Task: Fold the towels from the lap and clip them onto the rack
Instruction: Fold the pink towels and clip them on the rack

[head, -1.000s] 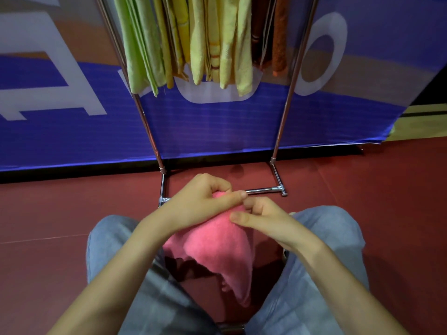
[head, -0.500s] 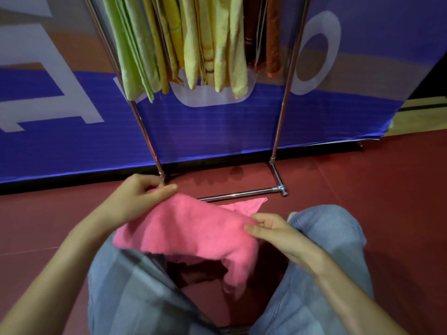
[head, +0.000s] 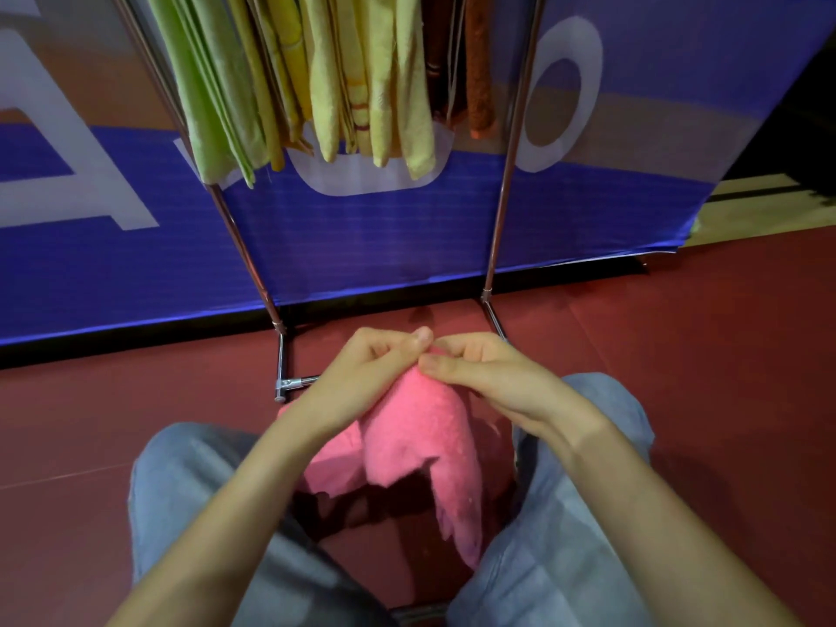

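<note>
Red floor [head: 701, 400] | left hand [head: 362, 377] + right hand [head: 488, 377] pinch pink towel [head: 420, 445] top together | towel hangs below, between knees

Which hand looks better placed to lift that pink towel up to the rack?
Probably the right hand: it pinches the pink towel at its top, below the rack's emptier side.

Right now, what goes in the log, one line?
stage: folding | left hand + right hand: pinching pink towel | rack: towels hanging
</note>
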Demonstrator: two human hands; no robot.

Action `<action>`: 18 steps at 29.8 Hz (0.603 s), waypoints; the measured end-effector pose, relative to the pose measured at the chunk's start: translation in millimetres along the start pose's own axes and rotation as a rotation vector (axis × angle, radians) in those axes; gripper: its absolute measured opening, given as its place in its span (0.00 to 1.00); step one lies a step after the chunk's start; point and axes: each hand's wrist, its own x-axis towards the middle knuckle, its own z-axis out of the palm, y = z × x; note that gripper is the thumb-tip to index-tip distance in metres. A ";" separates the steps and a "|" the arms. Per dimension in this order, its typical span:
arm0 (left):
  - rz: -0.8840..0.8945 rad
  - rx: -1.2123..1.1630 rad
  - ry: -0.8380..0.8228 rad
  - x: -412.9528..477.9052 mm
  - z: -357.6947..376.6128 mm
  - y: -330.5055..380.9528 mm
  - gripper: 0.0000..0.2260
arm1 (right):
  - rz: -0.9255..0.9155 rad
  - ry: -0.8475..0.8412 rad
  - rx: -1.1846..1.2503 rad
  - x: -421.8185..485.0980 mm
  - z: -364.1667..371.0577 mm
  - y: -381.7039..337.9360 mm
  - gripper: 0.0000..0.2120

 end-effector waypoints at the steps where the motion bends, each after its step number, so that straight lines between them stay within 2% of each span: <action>1: 0.008 -0.031 0.003 2.3 0.2 3.7 0.18 | 0.016 -0.014 -0.008 -2.4 -0.5 -3.1 0.14; 2: 0.019 -0.047 0.010 3.1 -0.2 8.6 0.17 | 0.026 -0.040 -0.004 -4.3 -0.7 -3.6 0.11; 4: 0.041 -0.069 0.044 4.9 -1.1 19.1 0.20 | 0.064 -0.070 0.001 -7.6 -4.2 1.5 0.07; 7: 0.039 -0.132 0.177 6.8 -9.9 34.3 0.19 | 0.177 -0.069 -0.006 -11.3 -7.3 13.3 0.11; 9: 0.037 -0.128 0.197 5.3 -21.0 38.0 0.17 | 0.210 -0.082 -0.025 -13.6 -9.4 21.7 0.18; 12: -0.005 -0.076 0.156 1.7 -44.2 22.4 0.19 | 0.085 -0.074 0.058 -13.2 -13.1 19.0 0.11; 14: -0.050 -0.032 0.139 -2.6 -56.3 7.8 0.23 | 0.030 -0.063 0.111 -8.9 -16.8 10.4 0.23; 15: -0.069 -0.004 0.117 -3.6 -60.1 4.3 0.23 | 0.014 -0.045 0.112 -6.7 -17.6 1.5 0.25; 16: -0.089 0.012 0.075 -6.0 -61.1 -1.4 0.20 | -0.003 -0.060 0.111 -2.9 -19.4 -2.8 0.24; 18: -0.145 0.033 -0.064 -3.9 -53.0 -5.7 0.14 | -0.011 -0.071 0.094 2.5 -17.8 -20.2 0.16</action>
